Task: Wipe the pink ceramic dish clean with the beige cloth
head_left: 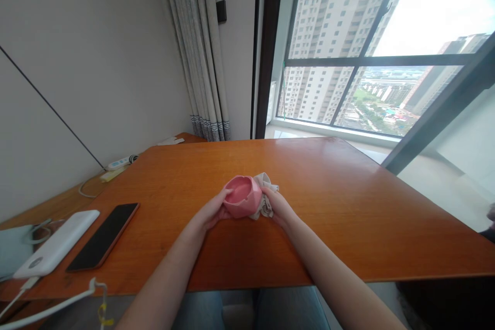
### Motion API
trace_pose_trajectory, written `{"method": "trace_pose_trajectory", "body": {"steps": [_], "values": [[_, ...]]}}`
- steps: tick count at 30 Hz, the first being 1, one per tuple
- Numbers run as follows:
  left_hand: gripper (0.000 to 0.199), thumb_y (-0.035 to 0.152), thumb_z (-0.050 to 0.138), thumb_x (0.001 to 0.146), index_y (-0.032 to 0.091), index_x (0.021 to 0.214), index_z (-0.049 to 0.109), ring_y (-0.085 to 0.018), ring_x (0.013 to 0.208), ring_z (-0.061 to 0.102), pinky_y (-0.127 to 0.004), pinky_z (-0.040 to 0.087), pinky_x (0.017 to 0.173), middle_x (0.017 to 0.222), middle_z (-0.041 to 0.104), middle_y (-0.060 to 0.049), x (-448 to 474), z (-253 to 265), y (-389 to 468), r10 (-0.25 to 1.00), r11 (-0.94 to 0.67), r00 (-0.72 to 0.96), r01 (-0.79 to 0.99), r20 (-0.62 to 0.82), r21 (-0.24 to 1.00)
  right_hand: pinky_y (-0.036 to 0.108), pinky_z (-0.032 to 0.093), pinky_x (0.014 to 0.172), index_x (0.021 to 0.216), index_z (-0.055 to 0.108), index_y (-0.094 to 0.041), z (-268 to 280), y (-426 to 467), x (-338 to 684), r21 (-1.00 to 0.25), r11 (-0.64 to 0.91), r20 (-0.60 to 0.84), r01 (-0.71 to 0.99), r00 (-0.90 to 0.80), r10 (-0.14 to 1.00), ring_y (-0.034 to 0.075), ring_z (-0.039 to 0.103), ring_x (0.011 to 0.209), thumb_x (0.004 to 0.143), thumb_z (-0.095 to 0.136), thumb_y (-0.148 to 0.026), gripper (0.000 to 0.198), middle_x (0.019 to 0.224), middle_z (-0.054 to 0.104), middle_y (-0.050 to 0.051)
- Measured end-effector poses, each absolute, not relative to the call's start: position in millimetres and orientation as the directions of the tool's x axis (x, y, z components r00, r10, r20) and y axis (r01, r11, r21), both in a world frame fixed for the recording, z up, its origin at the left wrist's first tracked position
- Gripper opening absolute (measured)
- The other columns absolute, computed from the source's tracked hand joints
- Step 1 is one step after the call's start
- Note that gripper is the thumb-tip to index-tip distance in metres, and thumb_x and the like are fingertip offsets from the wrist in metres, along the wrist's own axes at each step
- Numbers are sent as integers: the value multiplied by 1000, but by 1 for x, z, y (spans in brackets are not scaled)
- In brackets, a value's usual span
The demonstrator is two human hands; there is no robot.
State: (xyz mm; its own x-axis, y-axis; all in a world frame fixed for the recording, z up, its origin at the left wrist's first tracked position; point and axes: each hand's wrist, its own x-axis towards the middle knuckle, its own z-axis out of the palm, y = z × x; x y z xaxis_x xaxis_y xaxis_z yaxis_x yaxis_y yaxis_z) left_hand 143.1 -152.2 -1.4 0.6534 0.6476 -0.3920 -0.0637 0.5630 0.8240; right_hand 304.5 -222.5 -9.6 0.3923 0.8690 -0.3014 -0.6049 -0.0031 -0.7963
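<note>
A pink faceted ashtray (243, 201) with notches in its rim is tilted above the middle of the wooden table, its hollow facing up and towards the left. My left hand (217, 210) grips it at the left side, thumb over the rim and fingers around the outside. In my right hand (279, 206) is a crumpled pale grey cloth (266, 210), pressed against the ashtray's right wall. Part of the cloth sticks out behind the ashtray. The fingertips of both hands are partly hidden.
On the left of the wooden table (348, 206) lie a black phone (104, 237) and a white power bank (58, 242) with a cable plugged in. A power strip (121, 162) sits by the wall. White cables (58, 309) hang at the front left edge. Windows stand beyond the table.
</note>
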Motion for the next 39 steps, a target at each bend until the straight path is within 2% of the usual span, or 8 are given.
{"method": "trace_pose_trajectory", "body": {"steps": [3, 8, 16, 21, 25, 31, 35, 39], "values": [[33, 37, 50, 83, 13, 103, 62, -15, 60, 60, -22, 45, 51, 74, 68, -5, 145, -5, -150, 715, 548, 567, -94, -408, 831, 19, 51, 55, 78, 64, -16, -4, -224, 302, -777, -10, -299, -629, 356, 885, 13, 66, 61, 67, 65, -16, 11, 69, 71, 2], [35, 32, 50, 83, 14, 111, 61, -16, 78, 63, -24, 49, 65, 93, 70, -7, 157, -11, -150, 860, 438, 421, -317, -289, 841, 23, 55, 61, 85, 65, -15, -9, -223, 293, -733, -25, -328, -679, 321, 888, 18, 69, 72, 70, 63, -17, 15, 76, 73, 5], [42, 45, 47, 84, 15, 112, 59, -18, 92, 62, -27, 49, 74, 104, 67, -6, 161, -30, -141, 947, 302, 228, -383, -227, 873, 35, 57, 69, 97, 63, -16, -28, -222, 278, -760, -102, -315, -642, 227, 922, 23, 70, 75, 66, 65, -19, 31, 78, 74, 6], [39, 39, 57, 80, 16, 112, 59, -20, 107, 57, -30, 46, 90, 115, 64, -8, 160, -26, -144, 933, 239, 346, -396, -97, 887, 34, 58, 64, 91, 61, -18, -26, -219, 287, -751, -77, -358, -656, 305, 883, 22, 70, 70, 68, 62, -19, 23, 73, 72, 3], [59, 28, 72, 70, 25, 125, 50, -21, 114, 54, -30, 46, 91, 127, 56, -7, 158, -10, -157, 870, 260, 488, -332, -71, 907, 27, 57, 65, 86, 61, -18, -24, -216, 302, -769, 36, -307, -638, 418, 855, 19, 70, 73, 70, 61, -22, 16, 74, 72, 3], [51, 45, 58, 81, 21, 126, 52, -25, 104, 59, -37, 54, 79, 125, 57, -12, 153, 3, -159, 757, 463, 623, -295, -199, 836, 26, 57, 67, 84, 61, -18, -17, -219, 305, -743, 49, -313, -667, 412, 856, 19, 70, 78, 72, 59, -19, 12, 76, 72, 4], [46, 35, 61, 80, 14, 121, 55, -22, 96, 63, -33, 54, 81, 115, 63, -15, 146, 0, -152, 696, 542, 669, -252, -261, 802, 27, 57, 69, 87, 63, -17, -12, -223, 301, -736, 48, -300, -676, 389, 871, 21, 70, 82, 71, 59, -18, 16, 79, 73, 6], [58, 29, 71, 73, 21, 127, 49, -21, 95, 63, -35, 54, 80, 117, 61, -12, 146, -8, -152, 694, 485, 686, -221, -218, 846, 28, 57, 71, 91, 64, -17, -7, -224, 296, -763, 70, -252, -643, 395, 883, 22, 69, 87, 69, 61, -18, 22, 88, 73, 6]]}}
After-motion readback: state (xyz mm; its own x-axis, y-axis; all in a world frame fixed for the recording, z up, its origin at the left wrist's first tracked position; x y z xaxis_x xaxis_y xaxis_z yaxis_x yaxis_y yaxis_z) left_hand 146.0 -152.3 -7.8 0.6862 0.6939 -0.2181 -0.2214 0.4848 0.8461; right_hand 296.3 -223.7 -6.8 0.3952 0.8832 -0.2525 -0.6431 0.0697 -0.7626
